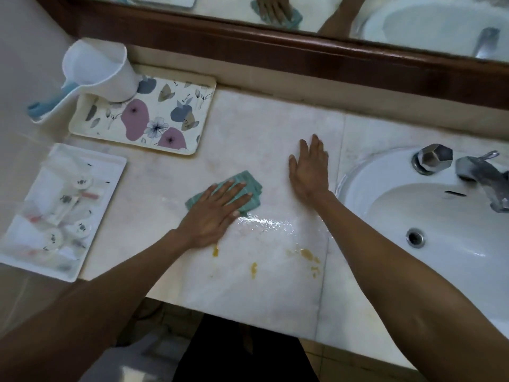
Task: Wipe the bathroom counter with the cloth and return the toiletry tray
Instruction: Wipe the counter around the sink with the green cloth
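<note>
Cloth (249, 188), green and folded, lies flat on the pale marble bench (248, 125) near its middle, pinned under the left hand (217, 212), whose fingers are spread and pressed down on it rather than curled around it. Just in front of the cloth a wet sheen shows on the bench, and nearer the front edge sit several yellow smears (307, 255). The right hand (309, 170) rests flat and empty on the bench, fingers together, between the cloth and the white sink (429, 216), well clear of the left hand. At the far left a floral tray (154, 117) carries a white scoop (99, 70) on its back corner. Closer, at the left edge, a white toiletry tray (107, 172) holds small packets, too blurred to tell apart.
</note>
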The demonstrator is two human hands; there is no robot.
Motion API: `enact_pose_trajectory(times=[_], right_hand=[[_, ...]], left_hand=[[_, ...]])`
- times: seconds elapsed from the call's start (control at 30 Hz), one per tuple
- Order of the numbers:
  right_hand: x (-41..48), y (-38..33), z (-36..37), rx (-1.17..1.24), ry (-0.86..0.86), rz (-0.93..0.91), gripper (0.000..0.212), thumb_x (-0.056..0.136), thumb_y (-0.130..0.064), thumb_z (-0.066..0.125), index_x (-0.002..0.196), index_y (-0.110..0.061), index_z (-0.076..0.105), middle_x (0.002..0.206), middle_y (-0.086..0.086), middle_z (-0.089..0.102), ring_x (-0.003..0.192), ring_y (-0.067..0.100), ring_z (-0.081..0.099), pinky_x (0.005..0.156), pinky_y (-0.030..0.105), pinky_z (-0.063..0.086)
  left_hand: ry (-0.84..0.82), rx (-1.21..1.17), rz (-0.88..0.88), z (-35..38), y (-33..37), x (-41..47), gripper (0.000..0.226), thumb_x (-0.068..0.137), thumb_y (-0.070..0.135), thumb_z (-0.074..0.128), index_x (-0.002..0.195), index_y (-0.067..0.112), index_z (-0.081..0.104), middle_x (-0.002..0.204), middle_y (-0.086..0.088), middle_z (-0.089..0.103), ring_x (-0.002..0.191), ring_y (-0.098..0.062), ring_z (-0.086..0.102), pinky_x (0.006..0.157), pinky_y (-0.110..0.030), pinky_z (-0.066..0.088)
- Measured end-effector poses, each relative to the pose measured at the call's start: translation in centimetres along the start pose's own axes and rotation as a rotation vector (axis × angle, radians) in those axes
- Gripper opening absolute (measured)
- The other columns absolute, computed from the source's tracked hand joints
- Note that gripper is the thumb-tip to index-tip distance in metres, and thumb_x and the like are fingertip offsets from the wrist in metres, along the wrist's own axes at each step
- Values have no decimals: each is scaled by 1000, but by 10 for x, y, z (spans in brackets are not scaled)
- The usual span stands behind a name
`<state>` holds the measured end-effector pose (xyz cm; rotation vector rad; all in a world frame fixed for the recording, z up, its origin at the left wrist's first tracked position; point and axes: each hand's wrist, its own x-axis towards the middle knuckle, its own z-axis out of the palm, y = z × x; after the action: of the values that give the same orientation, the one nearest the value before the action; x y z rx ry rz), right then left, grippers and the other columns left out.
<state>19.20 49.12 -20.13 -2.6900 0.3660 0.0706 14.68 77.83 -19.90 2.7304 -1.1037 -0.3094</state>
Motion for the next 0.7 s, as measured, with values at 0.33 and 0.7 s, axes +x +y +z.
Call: enact_pose_trajectory(times=[0.33, 0.7], right_hand=[[-19, -2, 7, -21, -4, -41, 57, 104, -38, 32, 153, -9, 25, 164, 18, 10, 152, 33, 7, 123, 48, 6], [-42, -27, 9, -51, -84, 27, 61, 104, -41, 31, 154, -8, 20, 164, 20, 5, 151, 36, 3, 122, 51, 5]], left_hand=[[108, -111, -448, -3, 17, 78, 57, 104, 43, 16, 159, 29, 21, 168, 1, 13, 155, -24, 6, 124, -51, 4], [45, 60, -224, 0, -47, -66, 52, 107, 42, 20, 158, 33, 24, 167, 3, 18, 155, -18, 11, 124, -46, 13]])
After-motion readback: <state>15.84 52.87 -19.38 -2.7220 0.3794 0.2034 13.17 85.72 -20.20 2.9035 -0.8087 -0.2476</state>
